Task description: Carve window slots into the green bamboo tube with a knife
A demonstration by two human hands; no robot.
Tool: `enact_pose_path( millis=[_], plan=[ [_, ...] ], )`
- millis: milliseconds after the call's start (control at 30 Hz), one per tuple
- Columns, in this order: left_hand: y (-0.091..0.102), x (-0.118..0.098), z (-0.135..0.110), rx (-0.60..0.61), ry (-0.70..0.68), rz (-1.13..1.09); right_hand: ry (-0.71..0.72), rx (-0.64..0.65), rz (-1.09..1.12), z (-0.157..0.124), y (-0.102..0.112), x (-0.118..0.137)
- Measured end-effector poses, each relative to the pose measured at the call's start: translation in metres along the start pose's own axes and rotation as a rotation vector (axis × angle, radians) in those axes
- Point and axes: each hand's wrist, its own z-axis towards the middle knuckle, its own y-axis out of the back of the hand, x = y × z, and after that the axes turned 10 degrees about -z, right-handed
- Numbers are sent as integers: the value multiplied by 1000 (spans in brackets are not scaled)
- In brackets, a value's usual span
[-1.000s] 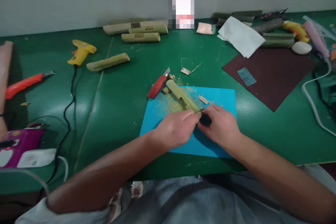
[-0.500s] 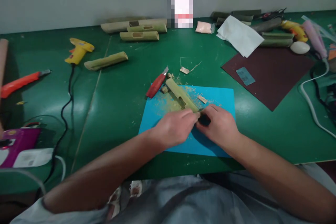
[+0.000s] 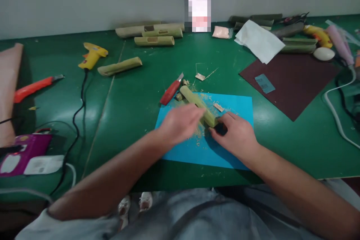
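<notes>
A pale green bamboo tube (image 3: 208, 115) with a cut-out notch lies slanted over a blue sheet (image 3: 239, 107). My right hand (image 3: 236, 131) grips its near end between thumb and fingers; a dark patch shows inside that grip, and I cannot tell what it is. My left hand (image 3: 181, 125) hovers over the tube's left side and covers most of the notch. Its curled fingers are smeared by motion. Close to the tube's far end lies a red-handled knife (image 3: 171, 92), with small bamboo offcuts (image 3: 179, 97) beside it. Shavings (image 3: 197, 142) are scattered around.
Left are a yellow hot glue gun (image 3: 94, 55), a cut bamboo piece (image 3: 120, 66) and an orange cutter (image 3: 35, 88). More notched bamboo tubes (image 3: 154, 41) line the wall. A dark brown sheet (image 3: 295, 90), white paper (image 3: 258, 41) and a pink corded tool (image 3: 340, 43) lie right.
My left hand has pulled back leftward from the tube's near end. My right hand stays at that end. The whole view has shifted slightly.
</notes>
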Motion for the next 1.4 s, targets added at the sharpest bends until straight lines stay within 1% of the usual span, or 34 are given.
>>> enact_pose_path(
  millis=[33,67,167,200,300,333,467,500,567,600,700,833,867,933,967,1033,1067,1167,1200,1300,1333,1400],
  plan=[
    [0,1,0,78,-42,-25,-1,5,-1,0,0,0],
    [1,4,0,94,-65,-36,-5,8,-2,0,1,0],
    [5,15,3,-211,73,16,-22,4,-9,0,1,-1],
    [6,19,5,-240,80,17,-21,0,-9,0,1,-1],
    [9,27,8,-150,14,-48,-8,-19,-16,0,1,-1],
    [9,28,8,-136,1,-57,-2,-28,-21,0,1,-1],
    [8,29,7,-247,63,9,11,-57,-48,-1,1,-1],
    [7,28,6,-234,53,7,14,-59,-50,-1,1,-1],
    [6,27,4,-167,14,-28,22,-57,-46,-2,1,-2],
    [5,26,4,-166,9,-40,25,-57,-46,-2,1,-2],
    [4,25,3,-226,38,-21,22,-68,-66,-2,1,-2],
    [2,25,3,-118,14,-28,21,-66,-77,-3,1,-2],
    [2,25,3,-185,36,-11,16,-65,-78,-3,1,-2],
    [3,25,4,-244,49,9,11,-56,-74,-3,1,-1],
    [4,25,4,-227,39,11,12,-53,-69,-3,1,-1],
    [5,23,4,-146,9,3,18,-53,-56,-3,1,-1],
    [5,22,4,-138,8,7,18,-55,-55,-3,1,-2],
    [5,20,3,-239,56,35,6,-60,-67,-2,2,-2],
    [4,19,3,-234,62,28,6,-57,-69,-2,2,-2],
    [2,19,2,-121,24,-30,9,-51,-62,-2,3,-2],
    [1,20,3,-134,26,-34,6,-52,-60,-2,3,-2],
    [2,23,4,-232,59,-13,-4,-51,-59,-2,3,-2]
  ],
)
